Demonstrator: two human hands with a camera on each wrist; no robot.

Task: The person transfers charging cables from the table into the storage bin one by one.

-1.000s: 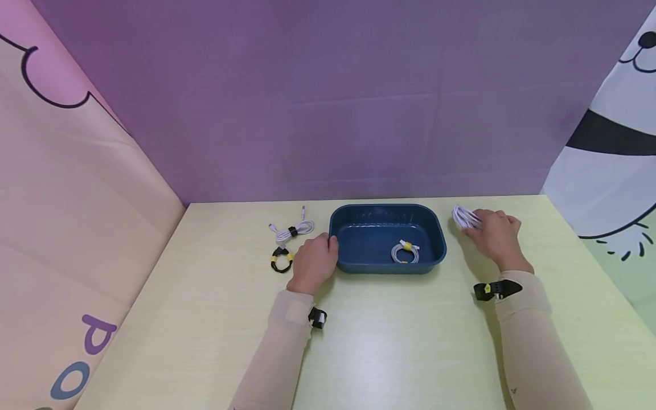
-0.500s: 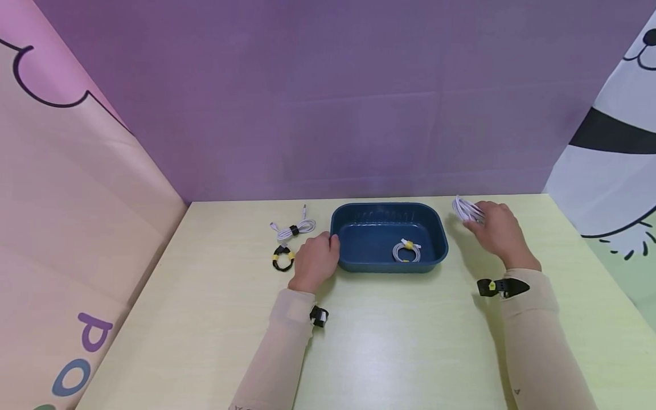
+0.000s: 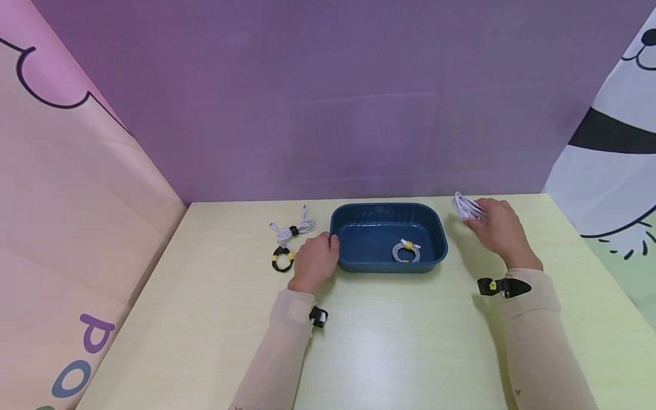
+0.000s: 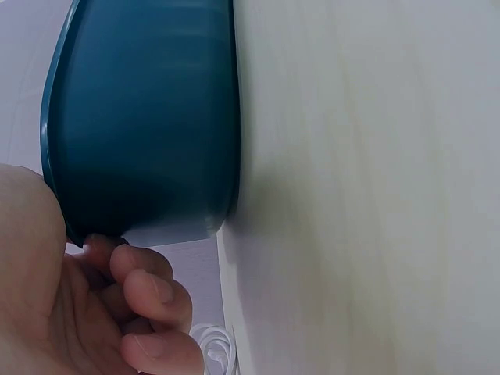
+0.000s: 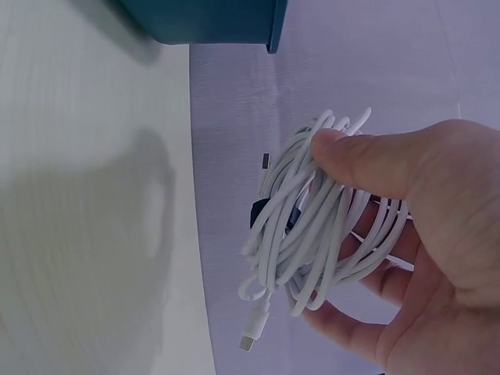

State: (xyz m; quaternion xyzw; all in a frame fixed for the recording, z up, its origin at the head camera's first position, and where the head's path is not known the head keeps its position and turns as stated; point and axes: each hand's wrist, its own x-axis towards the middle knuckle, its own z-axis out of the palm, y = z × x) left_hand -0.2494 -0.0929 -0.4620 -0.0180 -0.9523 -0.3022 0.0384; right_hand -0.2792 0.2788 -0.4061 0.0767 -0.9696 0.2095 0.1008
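A dark blue plastic tray [image 3: 389,267] stands at the back middle of the table. My left hand [image 3: 315,262] grips its left end; in the left wrist view the thumb side and curled fingers [image 4: 156,297] meet at the rim. Inside the tray, at the right, lies a coiled grey-white cable [image 3: 406,251] with a yellow tie. To the right of the tray my right hand [image 3: 502,233] holds a bundled white USB cable [image 5: 305,219] above the table, thumb over the coils and fingers behind. A black strap binds that bundle, and a metal plug hangs from it.
Left of the tray lie a white cable [image 3: 296,229] with a black strap and a small black cable loop [image 3: 282,259] with yellow ties. A purple backdrop [image 3: 359,114] rises behind the table's far edge, with printed cloth panels [image 3: 77,199] at the sides.
My right hand has lifted slightly up and away with the white USB cable, then stays nearly still. The left hand and the tray have not moved.
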